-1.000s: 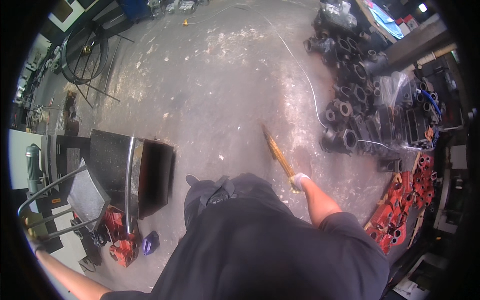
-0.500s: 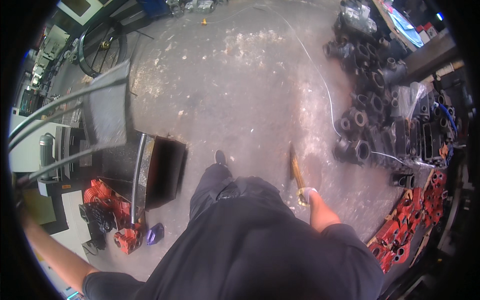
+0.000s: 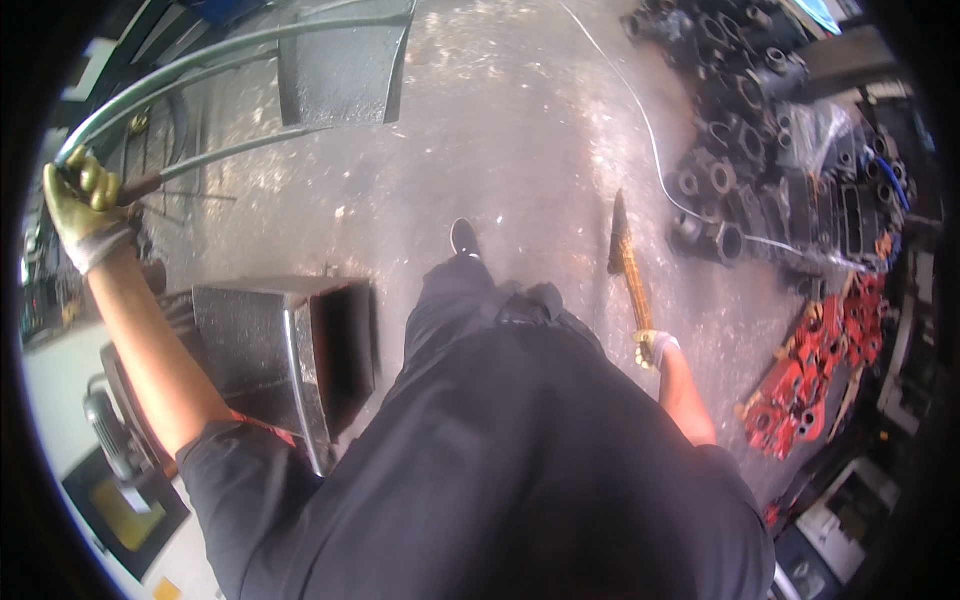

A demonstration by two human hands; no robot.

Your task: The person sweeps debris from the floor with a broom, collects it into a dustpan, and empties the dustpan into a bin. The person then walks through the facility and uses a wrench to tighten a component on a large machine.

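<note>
My left hand (image 3: 82, 205), in a yellowish glove, is closed around the near end of a bent metal-tube frame (image 3: 200, 55) at the far left. A flat grey plate (image 3: 340, 70) spans the frame's far part. My right hand (image 3: 652, 348), also gloved, hangs at my right side and is closed on a long yellow-brown tool (image 3: 634, 280). A dark, tapered end (image 3: 618, 230) on the tool points forward; its kind is unclear.
At my left stands a dark open metal box (image 3: 250, 325) with a bright tube along its edge. Dark castings (image 3: 740, 130) are heaped at the far right, with red castings (image 3: 810, 350) nearer. A thin white line (image 3: 640, 110) runs over the floor. A motor (image 3: 112, 435) sits lower left.
The frame and its plate have swung forward and to the right across the view. My left hand has come into sight on it. My right hand keeps its grip on the tool.
</note>
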